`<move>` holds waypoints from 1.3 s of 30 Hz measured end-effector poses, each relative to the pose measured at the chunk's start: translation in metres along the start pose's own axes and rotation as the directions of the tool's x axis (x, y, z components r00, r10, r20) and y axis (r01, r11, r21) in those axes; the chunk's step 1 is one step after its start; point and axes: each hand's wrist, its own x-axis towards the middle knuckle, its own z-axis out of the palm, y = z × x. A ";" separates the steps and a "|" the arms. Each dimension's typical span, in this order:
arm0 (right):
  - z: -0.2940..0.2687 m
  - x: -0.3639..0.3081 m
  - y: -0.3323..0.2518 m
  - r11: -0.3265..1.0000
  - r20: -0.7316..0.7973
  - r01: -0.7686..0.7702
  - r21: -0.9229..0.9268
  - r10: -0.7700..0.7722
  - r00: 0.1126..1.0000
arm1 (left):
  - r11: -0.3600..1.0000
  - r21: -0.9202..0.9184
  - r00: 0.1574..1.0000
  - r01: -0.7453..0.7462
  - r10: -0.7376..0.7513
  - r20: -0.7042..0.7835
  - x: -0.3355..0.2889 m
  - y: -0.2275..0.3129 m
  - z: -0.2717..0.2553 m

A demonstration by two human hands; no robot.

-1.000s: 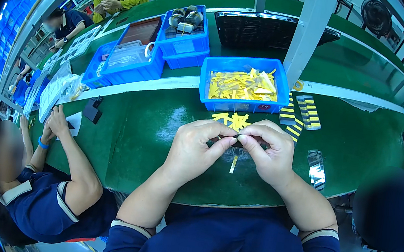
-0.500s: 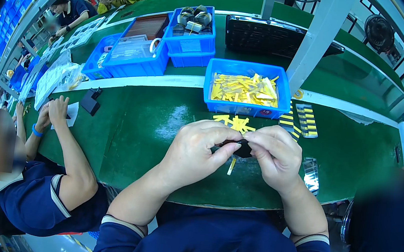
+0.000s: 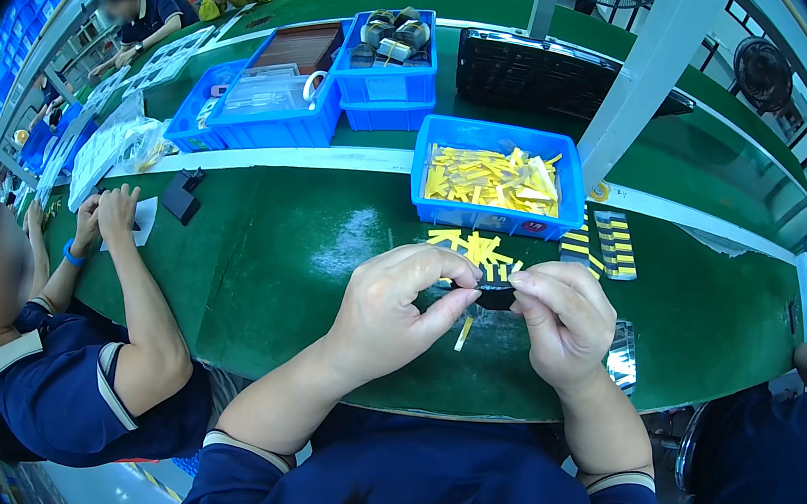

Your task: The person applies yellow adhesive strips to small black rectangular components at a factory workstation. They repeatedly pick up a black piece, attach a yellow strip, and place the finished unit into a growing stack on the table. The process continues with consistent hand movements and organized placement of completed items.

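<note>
Between my two hands is a small black piece (image 3: 495,297), dark and flat-looking, its lower part hidden by fingers. My left hand (image 3: 405,296) pinches its left end between thumb and forefinger. At the other end, the thumb and fingers of my right hand (image 3: 566,322) are closed on its edge. Just beyond my hands, a loose pile of yellow strips (image 3: 480,251) lies on the green table. One pale yellow strip (image 3: 464,334) lies by itself below the black piece.
A blue bin (image 3: 492,221) full of yellow strips stands ahead, beside a grey post (image 3: 635,89). Striped yellow-and-black sheets (image 3: 616,245) lie right of it; a shiny clear packet (image 3: 622,358) is nearer. A black bracket-like part (image 3: 183,196) lies left. Co-workers sit on both sides.
My right hand has shifted slightly right and its fingertips have moved apart from my left ones, showing more of the black piece's top edge. The view has shifted a little.
</note>
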 end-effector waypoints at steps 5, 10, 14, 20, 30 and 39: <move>0.000 0.000 -0.002 1.000 -0.017 -0.008 -0.010 0.008 1.000 | 0.958 0.182 0.969 -0.220 0.237 -0.075 0.000 0.003 0.007; 0.000 0.000 -0.004 0.999 -0.017 -0.032 -0.006 0.032 0.999 | 0.919 0.251 0.943 -0.304 0.328 -0.061 -0.002 0.001 0.009; 0.000 0.001 -0.004 0.999 -0.024 -0.041 -0.007 0.041 0.999 | 0.887 0.284 0.918 -0.365 0.394 -0.048 -0.006 -0.004 0.010; -0.002 0.001 -0.005 0.999 -0.022 -0.050 -0.014 0.050 0.999 | 0.897 0.311 0.937 -0.313 0.346 -0.055 -0.005 0.001 0.007; 0.000 0.001 -0.003 0.998 0.002 -0.004 -0.055 0.004 1.000 | 0.882 0.345 0.939 -0.320 0.343 -0.005 -0.003 -0.003 0.000; -0.001 0.002 -0.005 0.998 -0.004 -0.011 -0.058 0.011 1.000 | 0.867 0.342 0.929 -0.361 0.365 0.058 -0.005 -0.001 -0.001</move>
